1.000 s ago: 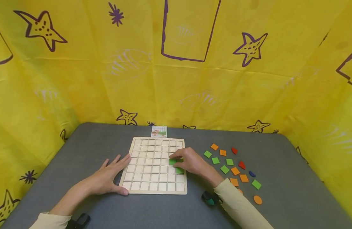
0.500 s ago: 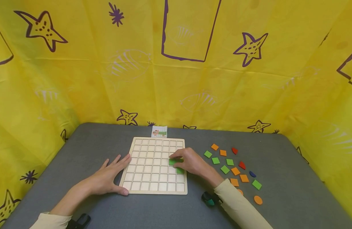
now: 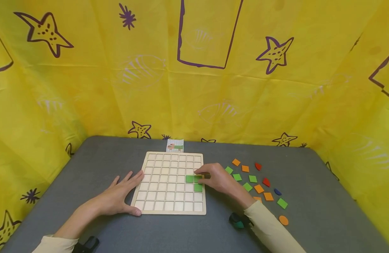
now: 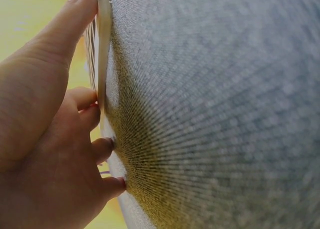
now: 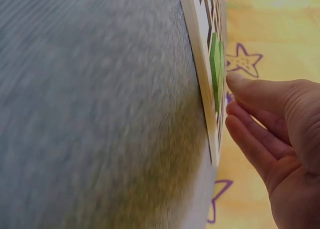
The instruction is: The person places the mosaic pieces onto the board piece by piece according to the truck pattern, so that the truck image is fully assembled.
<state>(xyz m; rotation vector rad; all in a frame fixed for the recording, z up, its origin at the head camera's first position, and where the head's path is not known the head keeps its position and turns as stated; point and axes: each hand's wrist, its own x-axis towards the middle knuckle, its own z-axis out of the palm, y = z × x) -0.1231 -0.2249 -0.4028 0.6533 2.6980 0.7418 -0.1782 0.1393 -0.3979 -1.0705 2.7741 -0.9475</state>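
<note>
A pale wooden grid board (image 3: 160, 195) lies on the grey table. Three green square tiles (image 3: 189, 179) sit in cells by its right edge, two side by side and one just below. My left hand (image 3: 116, 196) rests along the board's left edge, fingers spread, thumb at the near corner; the left wrist view shows the thumb against the board's side (image 4: 104, 54). Over the right edge is my right hand (image 3: 217, 178), thumb and fingers apart around the upper right tile, partly hiding it. Nothing shows between those fingertips in the right wrist view, close to the green tiles (image 5: 216, 71).
Right of the board lie loose pieces: several green squares (image 3: 247, 187), several orange squares (image 3: 268, 196), red pieces (image 3: 266, 182), a blue piece (image 3: 278, 192) and an orange oval (image 3: 283, 220). A small printed card (image 3: 174, 146) lies behind the board. Yellow cloth (image 3: 182, 105) hangs beyond the table.
My right hand has drawn back slightly to the right, uncovering more of the green tiles. My left hand stays at the board's left edge.
</note>
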